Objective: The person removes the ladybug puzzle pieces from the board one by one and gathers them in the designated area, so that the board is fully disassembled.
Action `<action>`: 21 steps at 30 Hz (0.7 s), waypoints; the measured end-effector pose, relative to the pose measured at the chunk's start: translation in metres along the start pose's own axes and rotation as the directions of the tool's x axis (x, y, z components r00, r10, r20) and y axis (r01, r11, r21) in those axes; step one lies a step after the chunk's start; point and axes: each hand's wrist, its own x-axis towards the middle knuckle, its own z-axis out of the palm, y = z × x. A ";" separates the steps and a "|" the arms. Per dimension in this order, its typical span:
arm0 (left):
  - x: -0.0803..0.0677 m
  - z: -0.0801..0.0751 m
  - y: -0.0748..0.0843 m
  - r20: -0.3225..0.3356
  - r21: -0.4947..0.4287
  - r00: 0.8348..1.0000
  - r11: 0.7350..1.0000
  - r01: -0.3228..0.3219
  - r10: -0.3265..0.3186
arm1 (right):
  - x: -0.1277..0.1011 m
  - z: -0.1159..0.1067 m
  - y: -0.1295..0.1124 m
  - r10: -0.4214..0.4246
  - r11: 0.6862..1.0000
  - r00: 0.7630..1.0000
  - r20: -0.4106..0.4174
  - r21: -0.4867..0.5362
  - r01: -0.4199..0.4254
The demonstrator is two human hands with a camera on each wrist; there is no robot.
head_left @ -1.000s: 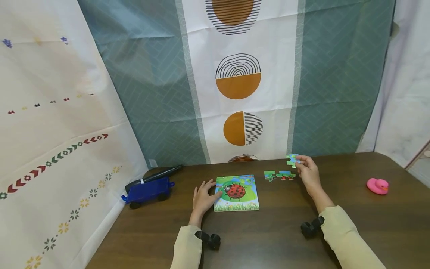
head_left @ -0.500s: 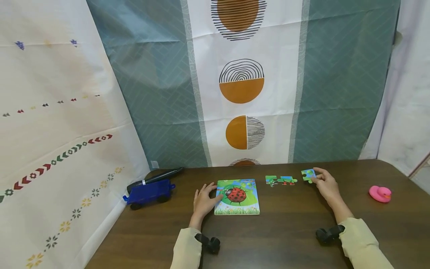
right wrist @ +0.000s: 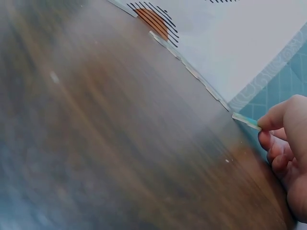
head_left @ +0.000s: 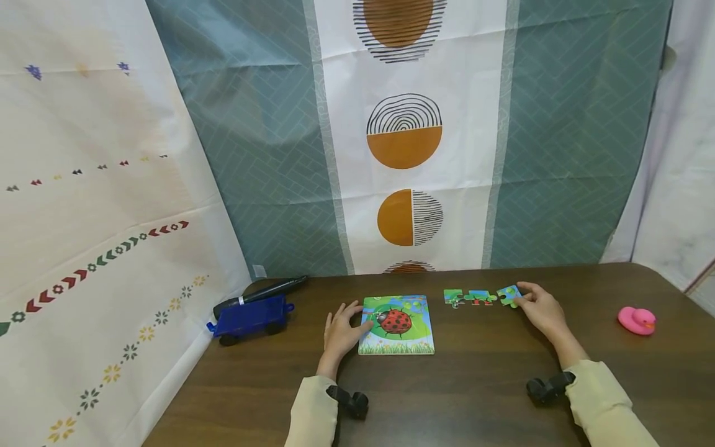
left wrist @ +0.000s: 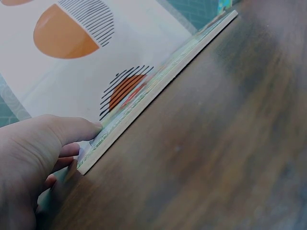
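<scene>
A square ladybird puzzle board (head_left: 397, 323) lies flat on the brown table (head_left: 458, 397). My left hand (head_left: 341, 329) rests at its left edge, fingertips touching the board (left wrist: 158, 91). To the right of the board, two joined loose pieces (head_left: 468, 297) lie in a row. My right hand (head_left: 540, 308) pinches a third blue-green piece (head_left: 509, 294) just right of them, low on the table. In the right wrist view, the pinched piece (right wrist: 245, 120) sits edge-on between thumb and finger.
A dark blue toy car (head_left: 249, 316) with a black marker (head_left: 262, 292) behind it sits at the table's left rear. A pink rubber duck (head_left: 635, 320) stands far right. Patterned cloth hangs closely behind and to the left.
My right hand has brought the piece down from above the table and then slid it left, close to the two loose pieces. The left hand has stayed on the board.
</scene>
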 end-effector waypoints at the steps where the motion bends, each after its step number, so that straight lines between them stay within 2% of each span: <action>1: 0.000 0.001 0.000 -0.001 0.000 1.000 1.000 -0.001 0.001 | 0.001 0.000 0.001 -0.006 1.000 1.000 -0.009 -0.014 0.006; 10: 0.002 0.001 0.000 0.003 0.006 1.000 1.000 0.003 -0.003 | 0.005 0.001 -0.001 0.004 0.996 0.999 -0.039 -0.091 -0.007; 21: 0.002 0.002 -0.001 0.001 0.008 1.000 1.000 -0.001 0.001 | 0.005 0.001 -0.002 0.011 0.989 1.000 -0.006 -0.146 -0.012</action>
